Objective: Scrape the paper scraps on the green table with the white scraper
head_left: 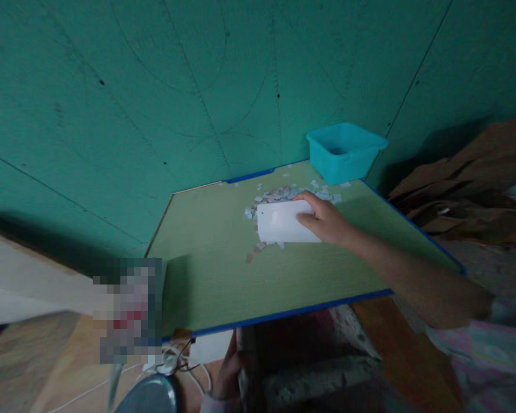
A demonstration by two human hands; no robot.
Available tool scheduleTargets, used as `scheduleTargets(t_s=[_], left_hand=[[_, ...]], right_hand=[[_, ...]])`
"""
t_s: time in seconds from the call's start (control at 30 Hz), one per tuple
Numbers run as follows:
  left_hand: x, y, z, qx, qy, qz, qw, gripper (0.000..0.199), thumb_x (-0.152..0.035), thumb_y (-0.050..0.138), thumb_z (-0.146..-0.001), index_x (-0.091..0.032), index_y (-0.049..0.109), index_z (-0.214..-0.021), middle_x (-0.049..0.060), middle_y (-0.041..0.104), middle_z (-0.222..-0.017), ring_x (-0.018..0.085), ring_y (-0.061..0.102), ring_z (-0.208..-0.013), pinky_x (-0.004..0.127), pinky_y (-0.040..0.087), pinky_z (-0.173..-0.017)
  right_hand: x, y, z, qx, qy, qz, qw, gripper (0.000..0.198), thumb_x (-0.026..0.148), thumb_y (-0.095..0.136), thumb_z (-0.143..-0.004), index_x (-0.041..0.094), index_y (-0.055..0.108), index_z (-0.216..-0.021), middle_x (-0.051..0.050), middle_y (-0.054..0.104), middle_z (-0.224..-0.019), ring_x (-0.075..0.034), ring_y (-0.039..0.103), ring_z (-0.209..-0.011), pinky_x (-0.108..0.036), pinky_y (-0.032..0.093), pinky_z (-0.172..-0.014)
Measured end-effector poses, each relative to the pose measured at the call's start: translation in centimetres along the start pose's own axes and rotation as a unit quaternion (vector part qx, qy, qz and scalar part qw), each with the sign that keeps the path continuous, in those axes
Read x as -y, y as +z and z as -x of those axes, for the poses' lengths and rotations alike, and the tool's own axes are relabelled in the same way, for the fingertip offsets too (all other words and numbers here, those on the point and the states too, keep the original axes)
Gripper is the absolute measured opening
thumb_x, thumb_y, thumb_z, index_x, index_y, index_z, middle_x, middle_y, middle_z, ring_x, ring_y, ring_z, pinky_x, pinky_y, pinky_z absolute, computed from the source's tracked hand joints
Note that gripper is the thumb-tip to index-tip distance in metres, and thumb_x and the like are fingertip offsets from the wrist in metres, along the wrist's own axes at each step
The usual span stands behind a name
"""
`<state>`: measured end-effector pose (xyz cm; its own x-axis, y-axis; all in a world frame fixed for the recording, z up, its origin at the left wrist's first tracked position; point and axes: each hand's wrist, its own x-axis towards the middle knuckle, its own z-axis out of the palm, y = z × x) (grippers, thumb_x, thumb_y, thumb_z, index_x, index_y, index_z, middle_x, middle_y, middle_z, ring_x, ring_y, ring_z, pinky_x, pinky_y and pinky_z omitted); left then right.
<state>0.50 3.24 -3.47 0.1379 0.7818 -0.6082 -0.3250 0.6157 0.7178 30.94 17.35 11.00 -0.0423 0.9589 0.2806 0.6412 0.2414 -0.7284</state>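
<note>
My right hand (322, 221) is closed on a flat white rectangular plate (284, 222) with a small hole in one corner, thumb on top. The plate lies tilted over a pile of small paper scraps (279, 195), covering part of it. The scraps, white and pinkish, spread on the pale green tabletop (215, 275). Below the near table edge, my left hand (230, 367) grips the left edge of a dark, patterned cloth (313, 376) that forms an open hollow. Its fingers are partly hidden by that edge.
A turquoise plastic basin (348, 155) stands at the table's far right corner, against the green wall (241, 74). Brown cardboard (468, 166) is stacked to the right. At lower left are a pixelated object (131, 312), white cables (202, 373) and a round dark stool-like top (148, 396).
</note>
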Motion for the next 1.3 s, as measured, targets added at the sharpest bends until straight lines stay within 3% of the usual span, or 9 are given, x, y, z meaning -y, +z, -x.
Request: scheduleTargets(t_s=[0.17, 0.33, 0.5, 0.6, 0.7, 0.83, 1.03, 1.3], left_hand=[[0.7, -1.1, -0.4, 0.008, 0.031, -0.041, 0.999, 0.053, -0.024, 0.075, -0.047, -0.040, 0.069, -0.097, -0.008, 0.075, -0.077, 0.017, 0.066, -0.074, 0.020, 0.050, -0.068], [0.7, -1.1, -0.5, 0.036, 0.028, -0.062, 0.997, 0.058, -0.024, 0.071, -0.051, -0.038, 0.065, -0.106, -0.005, 0.075, -0.083, 0.024, 0.066, -0.085, 0.028, 0.050, -0.073], [0.7, -1.1, -0.6, 0.020, 0.005, -0.091, 0.996, 0.062, -0.024, 0.071, -0.051, -0.037, 0.062, -0.111, -0.005, 0.076, -0.081, 0.024, 0.065, -0.089, 0.026, 0.049, -0.076], [0.9, -1.2, -0.7, 0.037, 0.013, -0.057, 0.998, 0.061, -0.025, 0.071, -0.052, -0.038, 0.062, -0.110, -0.005, 0.075, -0.085, 0.024, 0.064, -0.094, 0.026, 0.049, -0.077], [1.0, -1.3, -0.7, 0.047, 0.013, -0.047, 0.998, 0.062, -0.022, 0.071, -0.052, -0.039, 0.062, -0.110, -0.005, 0.075, -0.088, 0.025, 0.064, -0.093, 0.028, 0.049, -0.078], [1.1, -1.6, -0.8, 0.043, 0.020, -0.072, 0.996, 0.065, -0.022, 0.072, -0.052, -0.038, 0.059, -0.114, -0.005, 0.075, -0.084, 0.025, 0.065, -0.089, 0.029, 0.050, -0.077], [1.8, -2.6, -1.6, 0.053, 0.033, -0.069, 0.996, 0.058, -0.024, 0.075, -0.051, -0.040, 0.065, -0.105, -0.006, 0.075, -0.079, 0.021, 0.066, -0.083, 0.024, 0.050, -0.071], [2.1, -2.8, -1.7, 0.053, 0.032, -0.069, 0.996, 0.069, -0.024, 0.076, -0.052, -0.035, 0.057, -0.117, -0.006, 0.075, -0.076, 0.019, 0.064, -0.090, 0.019, 0.047, -0.075]], right_hand=[[-0.1, 0.1, 0.0, 0.048, 0.014, -0.051, 0.997, 0.032, 0.022, 0.047, -0.070, 0.018, 0.051, -0.101, -0.002, 0.057, -0.079, -0.014, 0.051, -0.067, -0.025, 0.038, -0.059], [0.1, -0.1, 0.1, 0.018, 0.012, -0.041, 0.999, 0.029, 0.021, 0.047, -0.071, 0.018, 0.051, -0.099, -0.002, 0.057, -0.078, -0.013, 0.049, -0.064, -0.025, 0.036, -0.058], [-0.1, 0.0, 0.2, 0.068, 0.007, -0.070, 0.995, 0.028, 0.022, 0.049, -0.070, 0.018, 0.051, -0.098, 0.000, 0.055, -0.073, -0.013, 0.048, -0.064, -0.025, 0.035, -0.058], [-0.3, -0.1, 0.2, 0.056, 0.012, -0.093, 0.994, 0.029, 0.023, 0.049, -0.070, 0.018, 0.050, -0.099, 0.000, 0.054, -0.073, -0.013, 0.048, -0.065, -0.024, 0.035, -0.058], [-0.3, -0.2, 0.1, 0.035, 0.014, -0.094, 0.995, 0.027, 0.023, 0.049, -0.071, 0.018, 0.050, -0.097, 0.000, 0.053, -0.072, -0.012, 0.047, -0.063, -0.024, 0.034, -0.057], [-0.1, -0.3, 0.2, 0.057, 0.015, -0.096, 0.994, 0.026, 0.022, 0.049, -0.070, 0.019, 0.049, -0.096, 0.002, 0.049, -0.067, -0.011, 0.045, -0.060, -0.024, 0.032, -0.055], [0.2, -0.2, 0.5, 0.068, 0.011, -0.095, 0.993, 0.026, 0.022, 0.048, -0.071, 0.019, 0.049, -0.097, 0.003, 0.048, -0.064, -0.011, 0.045, -0.060, -0.023, 0.032, -0.056], [0.1, -0.1, 0.6, 0.108, 0.021, -0.121, 0.987, 0.025, 0.022, 0.049, -0.070, 0.019, 0.048, -0.095, 0.004, 0.047, -0.064, -0.010, 0.044, -0.058, -0.022, 0.031, -0.054]])
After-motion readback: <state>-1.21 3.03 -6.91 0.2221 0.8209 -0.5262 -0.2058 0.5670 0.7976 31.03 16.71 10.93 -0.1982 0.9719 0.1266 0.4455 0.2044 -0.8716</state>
